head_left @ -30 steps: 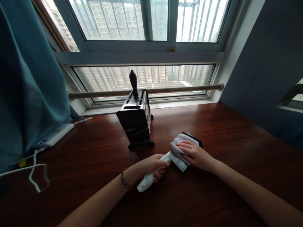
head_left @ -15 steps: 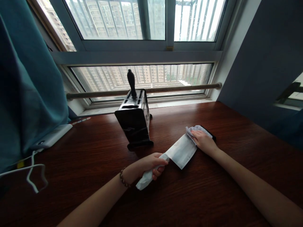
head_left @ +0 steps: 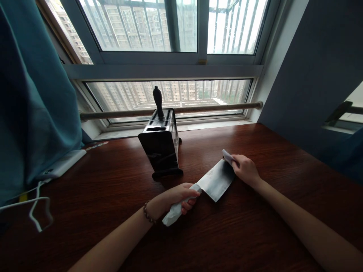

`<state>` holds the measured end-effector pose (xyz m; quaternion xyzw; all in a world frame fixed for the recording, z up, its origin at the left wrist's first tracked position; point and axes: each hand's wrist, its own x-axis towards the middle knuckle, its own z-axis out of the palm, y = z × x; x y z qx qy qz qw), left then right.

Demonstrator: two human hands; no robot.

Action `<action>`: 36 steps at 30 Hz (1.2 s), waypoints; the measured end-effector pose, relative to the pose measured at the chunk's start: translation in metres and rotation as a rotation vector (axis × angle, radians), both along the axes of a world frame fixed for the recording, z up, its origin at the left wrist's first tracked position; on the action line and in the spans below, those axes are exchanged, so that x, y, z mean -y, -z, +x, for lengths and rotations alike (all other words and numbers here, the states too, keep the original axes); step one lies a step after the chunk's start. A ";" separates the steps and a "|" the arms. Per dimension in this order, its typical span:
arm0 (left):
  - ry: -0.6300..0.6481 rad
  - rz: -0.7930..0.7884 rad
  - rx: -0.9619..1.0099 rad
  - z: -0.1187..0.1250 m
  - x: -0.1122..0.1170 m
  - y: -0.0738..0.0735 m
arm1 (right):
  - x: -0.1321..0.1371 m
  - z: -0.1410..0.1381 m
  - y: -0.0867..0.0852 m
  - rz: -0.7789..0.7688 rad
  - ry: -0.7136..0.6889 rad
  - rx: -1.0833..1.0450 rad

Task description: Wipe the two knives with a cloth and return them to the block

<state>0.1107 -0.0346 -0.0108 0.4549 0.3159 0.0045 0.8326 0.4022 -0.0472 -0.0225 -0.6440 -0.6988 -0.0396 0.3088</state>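
Observation:
My left hand (head_left: 185, 196) is closed around the handle of a cleaver; white paper (head_left: 172, 214) covers the handle and sticks out below the fist. The cleaver's broad, shiny blade (head_left: 216, 181) points away to the right, low over the brown table, and darkens toward its far end. At that end my right hand (head_left: 244, 169) is closed on a folded white tissue (head_left: 227, 155), pinched against the blade's far upper corner. My fingers hide part of the tissue and the blade's tip. Behind the blade to the left stands a black knife block (head_left: 160, 151), one dark-handled knife (head_left: 157, 102) in its top.
The wooden table (head_left: 113, 196) reaches to the window sill, where a rail (head_left: 204, 109) runs across. At left lie a white device (head_left: 64, 164) and a white cable (head_left: 39, 204), beside a blue curtain (head_left: 42, 87). A wall (head_left: 300, 83) stands at right.
My right hand has gathered the tissue from spread flat to folded, its fingers curling around it. The dark edge beyond that hand no longer shows. My left hand keeps its hold.

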 end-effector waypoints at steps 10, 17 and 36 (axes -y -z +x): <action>0.009 0.030 -0.007 0.000 0.000 0.001 | 0.037 -0.054 -0.025 -0.321 -0.814 -0.123; 0.007 0.068 -0.003 0.001 0.003 -0.004 | 0.025 -0.040 -0.021 -0.346 -0.738 -0.143; -0.001 -0.009 -0.013 0.001 0.001 -0.005 | -0.017 0.027 0.007 -0.251 -0.185 -0.042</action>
